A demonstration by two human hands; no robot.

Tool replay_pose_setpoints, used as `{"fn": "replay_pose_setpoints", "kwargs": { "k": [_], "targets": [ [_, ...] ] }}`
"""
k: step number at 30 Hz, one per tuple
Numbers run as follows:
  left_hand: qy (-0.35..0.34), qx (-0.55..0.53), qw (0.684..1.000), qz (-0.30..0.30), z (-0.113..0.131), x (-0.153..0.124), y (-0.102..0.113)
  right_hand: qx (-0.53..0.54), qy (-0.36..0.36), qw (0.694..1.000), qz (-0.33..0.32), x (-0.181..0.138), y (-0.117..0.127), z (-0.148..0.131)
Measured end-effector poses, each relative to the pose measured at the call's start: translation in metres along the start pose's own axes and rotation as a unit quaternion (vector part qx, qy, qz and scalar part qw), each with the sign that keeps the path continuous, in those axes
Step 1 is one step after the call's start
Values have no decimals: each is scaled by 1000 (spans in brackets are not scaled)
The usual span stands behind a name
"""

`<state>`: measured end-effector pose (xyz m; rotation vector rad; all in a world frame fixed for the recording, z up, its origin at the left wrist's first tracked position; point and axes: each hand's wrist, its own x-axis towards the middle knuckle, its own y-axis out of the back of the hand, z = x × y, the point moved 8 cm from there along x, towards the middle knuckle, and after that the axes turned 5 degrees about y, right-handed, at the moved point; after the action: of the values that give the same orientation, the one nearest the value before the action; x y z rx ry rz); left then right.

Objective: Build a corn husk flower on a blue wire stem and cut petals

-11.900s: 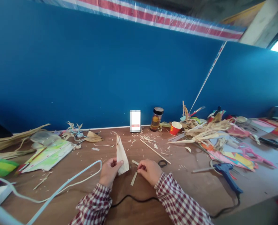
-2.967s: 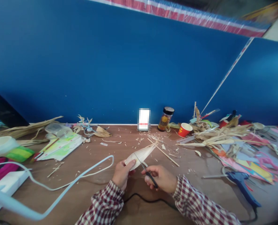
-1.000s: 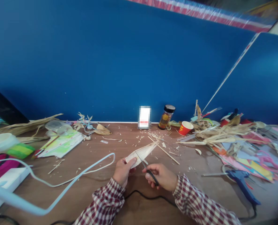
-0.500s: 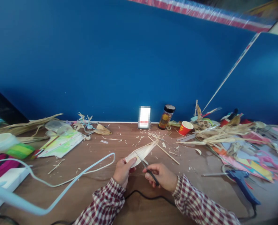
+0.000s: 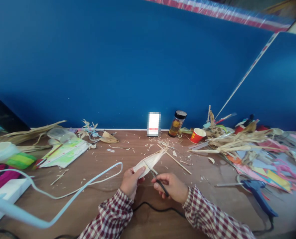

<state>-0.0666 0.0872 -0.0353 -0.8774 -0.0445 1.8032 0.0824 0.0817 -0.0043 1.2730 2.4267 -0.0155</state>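
Note:
My left hand [image 5: 131,182] pinches the near end of a pale dried corn husk [image 5: 151,159], which points up and to the right over the wooden table [image 5: 93,199]. My right hand [image 5: 172,187] is closed round the black handles of small scissors [image 5: 155,178]. The blades reach up and left onto the husk's middle. Both sleeves are red-and-white checked.
Husk scraps and a thin stick [image 5: 177,162] lie beyond the hands. A jar [image 5: 177,123], a red paper cup [image 5: 197,135] and a husk pile [image 5: 235,141] stand at the back right. A blue glue gun [image 5: 258,192] lies at the right, a pale blue cable [image 5: 63,202] at the left.
Early on the left hand held the husk upright and the right hand touched strips on the table. Since then the right hand took up the scissors; over the last second hardly anything moved.

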Motion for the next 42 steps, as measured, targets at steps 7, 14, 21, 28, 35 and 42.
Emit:
{"fn": "replay_pose_setpoints", "kwargs": {
  "k": [7, 14, 21, 28, 35, 42],
  "targets": [
    [1, -3, 1000, -1, 0, 0, 0, 7, 3, 1000, 7, 0, 0, -4],
    [1, -8, 1000, -3, 1, -2, 0, 11, 16, 1000, 12, 0, -1, -5],
    [0, -1, 1000, 5, 0, 2, 2, 11, 31, 999, 18, 1, -1, -7],
    [-3, -3, 1000, -8, 1, 2, -1, 0, 40, 999, 33, 0, -1, -8],
    [-3, -10, 1000, -14, 0, 1, -1, -10, 5, 1000, 4, -1, -1, -2],
    [9, -23, 999, -28, 0, 1, -3, -12, 5, 1000, -13, -1, 0, 1]
  ]
}}
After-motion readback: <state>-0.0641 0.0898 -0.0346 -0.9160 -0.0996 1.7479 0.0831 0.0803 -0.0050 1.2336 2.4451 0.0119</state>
